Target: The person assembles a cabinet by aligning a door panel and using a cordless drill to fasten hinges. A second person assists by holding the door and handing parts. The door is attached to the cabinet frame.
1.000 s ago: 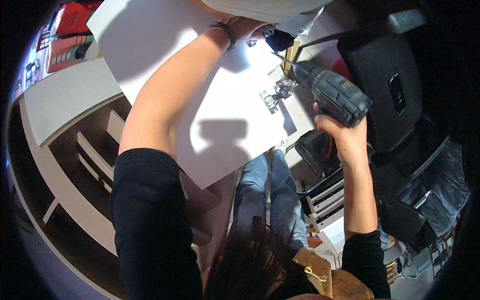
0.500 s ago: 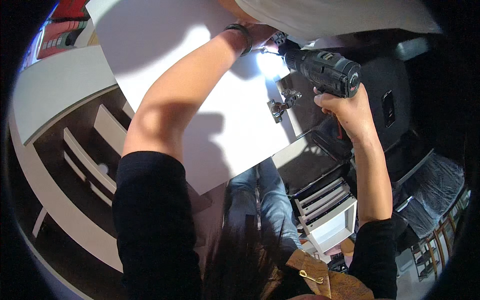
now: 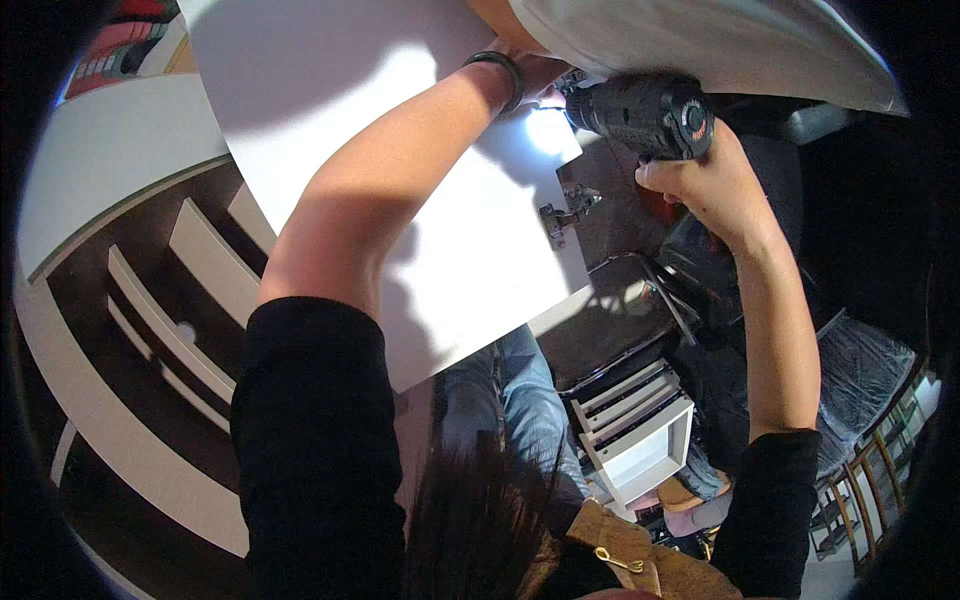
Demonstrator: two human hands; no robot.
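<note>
A white panel (image 3: 470, 265) lies under my left forearm. In my right hand (image 3: 710, 190) is a black power drill (image 3: 640, 115), its nose pointing left at the panel's right edge. A bright light spot falls on the panel by the drill's tip. My left hand (image 3: 525, 72), with a dark band at the wrist, reaches to that edge. Its fingers, partly hidden, appear closed on a metal cabinet hinge (image 3: 572, 78) close to the drill's nose. Another metal hinge (image 3: 572, 213) sits on the same edge, nearer to me.
Another person's white garment (image 3: 700, 35) fills the top right, close above the drill. At left stands a pale cabinet frame (image 3: 130, 440) with slats. A small white drawer-like unit (image 3: 640, 455) is at lower right, near plastic-wrapped goods (image 3: 865, 375) and a dark chair-like frame (image 3: 640, 310).
The drill has tilted so its rear end faces me more, and my right hand has risen slightly. My left hand stays at the panel's edge. The view has shifted a little.
</note>
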